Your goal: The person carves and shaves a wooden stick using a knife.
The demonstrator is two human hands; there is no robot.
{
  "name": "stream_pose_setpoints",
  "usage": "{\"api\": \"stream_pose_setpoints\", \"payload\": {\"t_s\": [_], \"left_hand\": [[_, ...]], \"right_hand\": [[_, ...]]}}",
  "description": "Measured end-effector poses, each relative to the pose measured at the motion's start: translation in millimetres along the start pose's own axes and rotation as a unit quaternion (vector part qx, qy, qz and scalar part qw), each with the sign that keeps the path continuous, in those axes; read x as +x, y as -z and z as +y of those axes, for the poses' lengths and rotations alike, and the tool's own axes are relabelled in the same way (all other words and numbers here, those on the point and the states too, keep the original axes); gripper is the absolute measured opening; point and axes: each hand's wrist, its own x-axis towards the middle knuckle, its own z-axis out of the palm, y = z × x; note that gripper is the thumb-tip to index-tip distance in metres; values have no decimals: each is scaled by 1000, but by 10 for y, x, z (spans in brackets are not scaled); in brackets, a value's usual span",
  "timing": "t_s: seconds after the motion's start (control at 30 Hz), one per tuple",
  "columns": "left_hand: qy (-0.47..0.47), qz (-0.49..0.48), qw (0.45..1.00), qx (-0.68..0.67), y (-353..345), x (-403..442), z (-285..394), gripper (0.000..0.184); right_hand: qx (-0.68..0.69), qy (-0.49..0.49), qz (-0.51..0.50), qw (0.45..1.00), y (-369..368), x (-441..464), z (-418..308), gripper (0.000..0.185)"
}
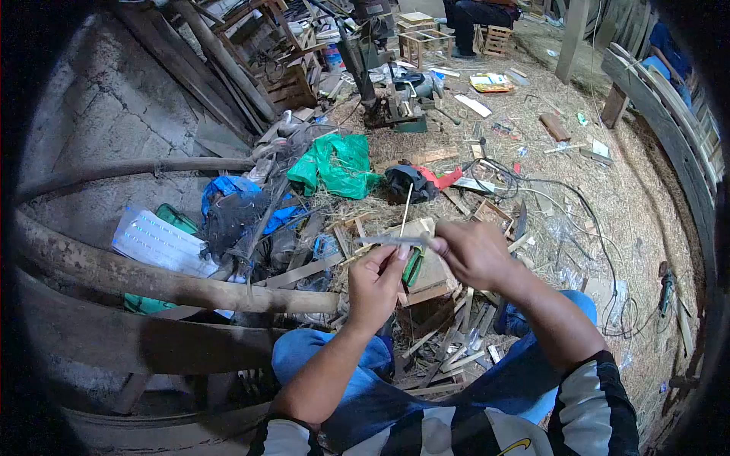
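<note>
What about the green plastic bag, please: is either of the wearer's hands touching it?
No, the green plastic bag lies ahead, a clear gap separating it from the left hand and the right hand.

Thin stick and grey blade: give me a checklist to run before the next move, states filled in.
1. Left hand holding the thin stick: ok, it is pinched between thumb and fingers, its free end pointing up and away from the body.
2. Right hand holding the grey blade: ok, gripped at one end.
3. Left thumb well away from the blade: not ok, it is right beside it.
4. Which way the cutting edge faces: cannot tell, too small.
5. Wooden block free of loose items: cannot tell, a green object shows against it.
</note>
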Motion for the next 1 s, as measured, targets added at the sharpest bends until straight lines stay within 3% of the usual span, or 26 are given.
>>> {"api": "stream_pose_setpoints", "payload": {"t_s": [0.07,0.27,0.37,0.57,0.7,0.77,0.83,0.97,1.0], "left_hand": [[-14,2,999,51,9,1,-16,22],[-61,-25,998,-19,-45,-25,-3,20],[-30,-36,999,7,-6,-36,39,20],[21,-20,996,-79,-35,-29,51,19],[51,-13,993,-105,-2,-44,61,20],[51,-12,992,-113,-7,-64,67,21],[36,-8,996,-82,-24,-103,78,23],[37,5,997,-67,5,-54,83,23],[42,14,997,-61,-2,-53,110,21]], "right_hand": [[-2,8,-28,1000,-16,1,-51,33],[-5,38,-38,999,-62,-10,-24,33],[-27,43,-10,999,-62,-1,-14,31],[-70,42,0,997,-80,22,47,29],[-88,-6,31,996,-34,91,267,30],[-133,-133,24,982,60,160,427,30],[-144,-166,36,975,127,195,539,31],[-56,-135,64,987,71,101,282,30],[-39,-90,58,993,8,57,221,28]]}}
